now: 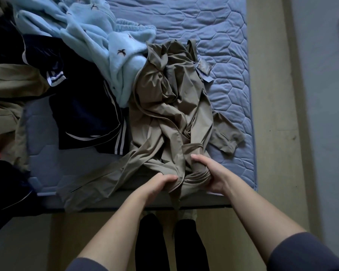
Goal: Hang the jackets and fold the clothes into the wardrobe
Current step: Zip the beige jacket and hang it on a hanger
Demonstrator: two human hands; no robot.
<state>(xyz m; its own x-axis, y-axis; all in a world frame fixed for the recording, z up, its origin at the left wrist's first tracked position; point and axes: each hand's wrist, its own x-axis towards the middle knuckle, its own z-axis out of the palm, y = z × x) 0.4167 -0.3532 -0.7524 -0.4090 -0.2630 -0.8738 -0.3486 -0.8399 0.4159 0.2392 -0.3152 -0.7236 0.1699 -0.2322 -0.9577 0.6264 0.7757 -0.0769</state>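
The khaki garment [170, 106] is thin, smooth cloth with a faint sheen, heavily creased. The light blue fleece [98, 36] looks soft and fuzzy. The mattress [223, 36] is matt quilted fabric.

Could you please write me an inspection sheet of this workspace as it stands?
Surface: blue quilted mattress, bare at the right.
Job's things: crumpled khaki garment at the near edge, tag at its far end; blue fleece and navy striped garment piled to its left.
Clutter: nothing seen.
Grippers: left hand and right hand both grip the khaki garment's near end.
Cables: nothing seen.
Surroundings: beige floor beside the bed.
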